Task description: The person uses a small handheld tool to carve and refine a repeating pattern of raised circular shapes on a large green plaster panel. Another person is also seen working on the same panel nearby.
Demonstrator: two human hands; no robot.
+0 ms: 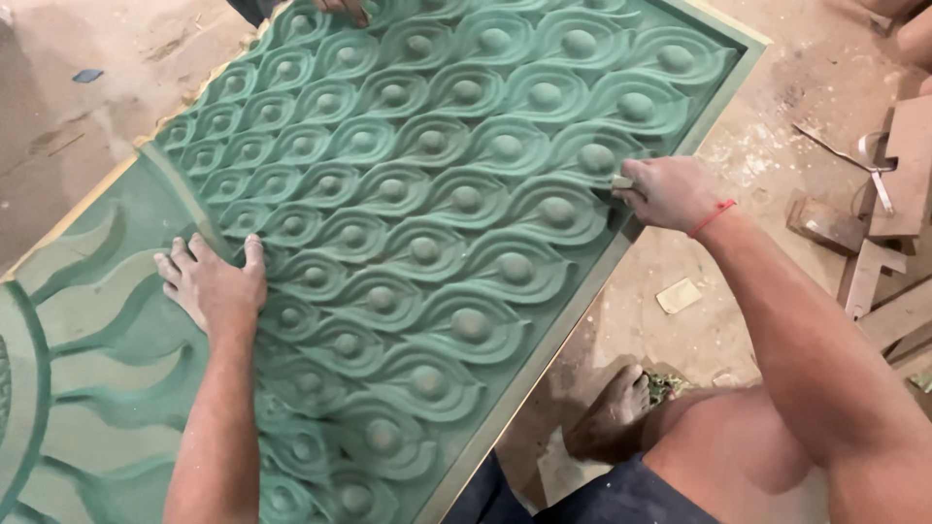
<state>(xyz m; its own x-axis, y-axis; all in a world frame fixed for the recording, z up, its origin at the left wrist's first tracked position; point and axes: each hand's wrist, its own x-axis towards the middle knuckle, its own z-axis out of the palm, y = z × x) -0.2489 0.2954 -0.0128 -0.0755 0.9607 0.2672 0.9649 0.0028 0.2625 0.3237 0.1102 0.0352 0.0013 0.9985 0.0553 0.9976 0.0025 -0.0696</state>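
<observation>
Dusty workshop floor (87, 136) with scattered offcuts

To the right, wooden offcuts (898, 243) lying in a loose heap, with a thin metal strip (825, 146) just beside them. Nearer the panel's edge, a small pale scrap (678, 295) on the dust. At far left, a small dark chip (86, 75) lying alone.

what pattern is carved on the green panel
Repeating peacock-feather eye shapes with raised round centres cover the green panel, seen in the head view.

Small pale object (622, 181) mostly hidden in right hand (670, 192)
</observation>
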